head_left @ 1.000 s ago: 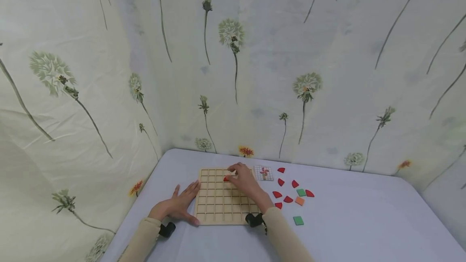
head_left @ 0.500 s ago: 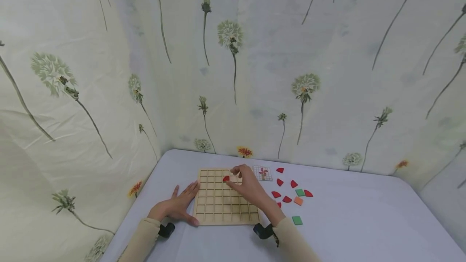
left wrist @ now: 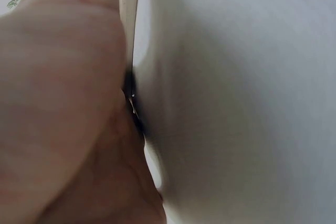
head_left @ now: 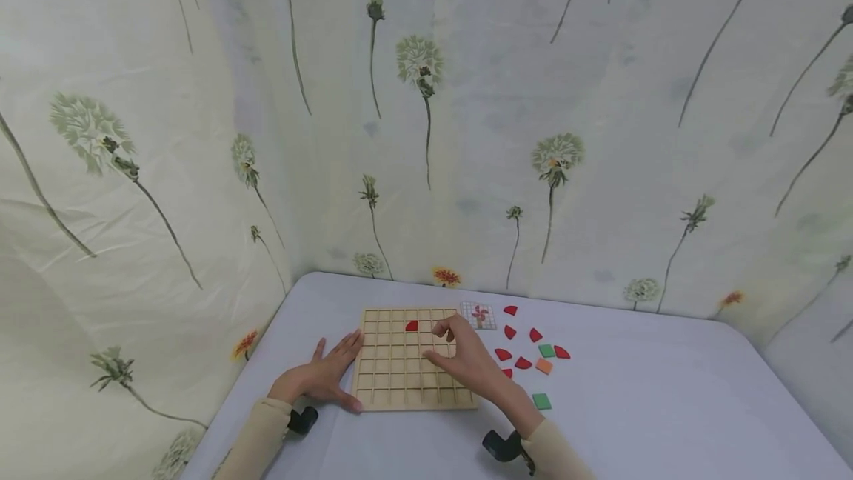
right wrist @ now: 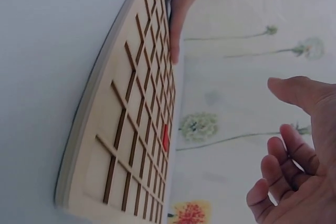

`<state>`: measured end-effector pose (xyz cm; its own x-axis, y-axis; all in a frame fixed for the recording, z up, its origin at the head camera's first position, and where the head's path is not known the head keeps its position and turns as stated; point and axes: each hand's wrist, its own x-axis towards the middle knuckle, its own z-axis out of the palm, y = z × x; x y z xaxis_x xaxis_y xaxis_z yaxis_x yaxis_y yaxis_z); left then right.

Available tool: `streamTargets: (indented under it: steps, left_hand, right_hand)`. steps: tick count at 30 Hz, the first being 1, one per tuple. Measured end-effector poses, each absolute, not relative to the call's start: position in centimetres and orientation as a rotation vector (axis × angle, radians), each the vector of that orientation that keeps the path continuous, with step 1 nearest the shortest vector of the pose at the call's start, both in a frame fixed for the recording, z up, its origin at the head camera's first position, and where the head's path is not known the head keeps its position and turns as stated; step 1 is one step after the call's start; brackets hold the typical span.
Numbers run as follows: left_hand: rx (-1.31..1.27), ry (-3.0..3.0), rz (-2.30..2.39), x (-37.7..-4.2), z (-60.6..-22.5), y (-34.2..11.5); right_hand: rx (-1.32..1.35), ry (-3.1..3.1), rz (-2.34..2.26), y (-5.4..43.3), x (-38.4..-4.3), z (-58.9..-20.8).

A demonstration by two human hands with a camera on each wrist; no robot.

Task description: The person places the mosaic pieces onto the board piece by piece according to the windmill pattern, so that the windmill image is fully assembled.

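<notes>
A pale fabric backdrop printed with dandelions fills the upper frame above a table covered in plain white. At bottom centre lies a square, light-wood board ruled into a grid of cells. A person's left hand, at lower left, is spread flat on the cloth, fingertips and thumb against the board's left edge. The right hand hovers over the board's right side, thumb and forefinger parted and holding nothing; the right wrist view shows its other fingers loosely bent. Just beyond the board's upper right corner sits a small white card with a pinwheel picture on a grid. To the right are scattered two green square tiles, an orange square tile and loose red quarter-circle tiles, one partly hidden by the right hand. A single red quarter-circle piece lies near the top centre of the grid. The step in hand appears to be laying tiles to match the card, this one seemingly just placed; the next move likely calls for the right hand to pinch another from the scatter while the left steadies the board.
</notes>
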<state>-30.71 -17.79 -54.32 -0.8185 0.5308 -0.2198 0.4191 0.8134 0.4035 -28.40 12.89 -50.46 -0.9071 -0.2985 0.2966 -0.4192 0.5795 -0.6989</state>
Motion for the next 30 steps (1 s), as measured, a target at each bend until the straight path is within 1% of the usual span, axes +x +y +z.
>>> streamTargets:
  steps: [10, 14, 23, 30]
  left_hand:
    - [0.711, 2.677, 0.482, -30.4, -54.0, -17.6]
    - [0.715, 2.679, 0.477, -30.5, -54.1, -17.7]
    - [0.715, 2.679, 0.469, -30.7, -54.4, -17.8]
    - [0.713, 2.684, 0.464, -30.7, -54.4, -17.8]
  right_hand:
    - [0.500, -2.695, 1.161, 16.0, -28.0, -50.9]
    - [0.481, -2.719, 1.128, 17.7, -28.1, -50.5]
    - [0.344, -2.756, 1.106, 21.4, -29.2, -49.1]
    - [0.219, -2.814, 1.101, 23.8, -30.4, -49.8]
